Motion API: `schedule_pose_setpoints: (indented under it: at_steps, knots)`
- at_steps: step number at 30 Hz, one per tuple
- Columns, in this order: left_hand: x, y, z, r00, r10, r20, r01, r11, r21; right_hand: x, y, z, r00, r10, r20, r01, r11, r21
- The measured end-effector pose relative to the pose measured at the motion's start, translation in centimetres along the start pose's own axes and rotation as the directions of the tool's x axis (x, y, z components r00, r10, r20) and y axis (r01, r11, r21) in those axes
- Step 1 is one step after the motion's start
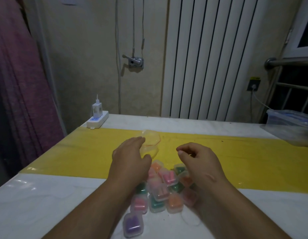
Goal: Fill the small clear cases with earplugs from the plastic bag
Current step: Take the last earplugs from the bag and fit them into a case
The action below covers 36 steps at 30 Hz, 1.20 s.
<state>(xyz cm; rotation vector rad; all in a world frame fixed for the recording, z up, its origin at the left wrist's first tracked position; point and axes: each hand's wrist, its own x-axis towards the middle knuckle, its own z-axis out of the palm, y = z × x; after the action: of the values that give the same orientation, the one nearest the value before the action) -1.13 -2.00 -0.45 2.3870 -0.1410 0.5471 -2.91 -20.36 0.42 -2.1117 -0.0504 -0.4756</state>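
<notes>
A heap of several small clear cases (161,190) lies on the table between my forearms, holding pink, orange, green and purple earplugs. One purple case (133,225) sits nearest me. A crumpled clear plastic bag (150,141) lies on the yellow sheet (236,161) just beyond the heap. My left hand (131,157) hovers over the bag's near edge with fingers stretched out toward it; whether it touches the bag is unclear. My right hand (198,161) hangs above the heap's right side, fingers loosely curled, holding nothing that I can see.
A white power strip (97,119) with a charger plugged in sits at the table's back left corner. A clear plastic-wrapped box (291,125) stands at the right edge. A radiator (210,57) and wall stand behind the table. Purple cloth (17,83) hangs at the left.
</notes>
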Motion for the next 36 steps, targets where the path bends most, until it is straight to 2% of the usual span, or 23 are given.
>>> schedule_pose_setpoints:
  at_steps: [4, 7, 10, 13, 15, 16, 19, 23, 25, 27, 29, 31, 33, 36]
  knots:
    - [-0.4, 0.7, 0.0, 0.979, 0.159, -0.127, -0.184, 0.959, -0.216, 0.1, -0.6, 0.3, 0.992, 0.122, -0.023, -0.108, 0.938, 0.328]
    - [-0.9, 1.3, 0.0, 0.921, 0.372, -0.115, -0.389, 0.879, -0.276, 0.0, -1.0, 0.1, 0.984, 0.18, 0.015, -0.163, 0.845, 0.51]
    - [-1.3, 1.4, 0.3, 0.87, 0.485, -0.092, -0.487, 0.815, -0.314, -0.1, -1.0, -0.2, 0.98, 0.198, -0.038, -0.145, 0.823, 0.549]
    - [-1.6, 1.7, 0.3, 0.866, 0.497, -0.046, -0.475, 0.792, -0.384, 0.0, -0.7, -0.4, 0.978, 0.199, -0.061, -0.14, 0.847, 0.513]
    - [-1.7, 1.9, 0.1, 0.892, 0.448, -0.068, -0.427, 0.782, -0.453, 0.1, -0.7, -0.3, 0.98, 0.185, -0.067, -0.124, 0.846, 0.519]
    - [-1.7, 2.1, -0.1, 0.922, 0.376, -0.099, -0.372, 0.78, -0.504, 0.1, -0.8, -0.3, 0.98, 0.185, -0.079, -0.116, 0.841, 0.529]
    - [-1.3, 2.2, -0.9, 0.993, 0.059, -0.1, -0.112, 0.72, -0.685, 0.3, -1.0, -0.6, 0.979, 0.173, -0.113, -0.08, 0.821, 0.566]
    - [-0.1, 1.5, -1.3, 0.975, -0.208, 0.084, 0.194, 0.6, -0.776, 0.6, -0.9, -1.0, 0.98, 0.142, -0.14, -0.028, 0.792, 0.61]
    - [0.2, 1.2, -1.1, 0.941, -0.264, 0.211, 0.322, 0.509, -0.799, 0.6, -0.9, -1.1, 0.978, 0.139, -0.154, -0.006, 0.763, 0.646]
    - [0.1, 1.3, -0.8, 0.898, -0.25, 0.363, 0.434, 0.365, -0.824, 0.6, -1.0, -1.2, 0.979, 0.131, -0.156, 0.008, 0.743, 0.669]
    - [0.0, 1.3, -0.6, 0.888, -0.18, 0.423, 0.459, 0.306, -0.834, 0.6, -1.1, -1.1, 0.985, 0.11, -0.132, 0.007, 0.742, 0.671]
    - [-0.1, 1.3, -0.6, 0.917, -0.149, 0.369, 0.398, 0.303, -0.866, 0.5, -1.1, -1.1, 0.991, 0.088, -0.105, -0.004, 0.781, 0.625]
    - [0.2, 1.2, -0.6, 0.936, -0.162, 0.311, 0.345, 0.272, -0.898, 0.5, -0.9, -1.3, 0.987, 0.092, -0.135, -0.015, 0.873, 0.487]
    - [0.4, 1.0, -0.6, 0.948, -0.169, 0.268, 0.306, 0.269, -0.913, 0.6, -0.6, -2.3, 0.95, 0.059, -0.305, -0.001, 0.983, 0.185]
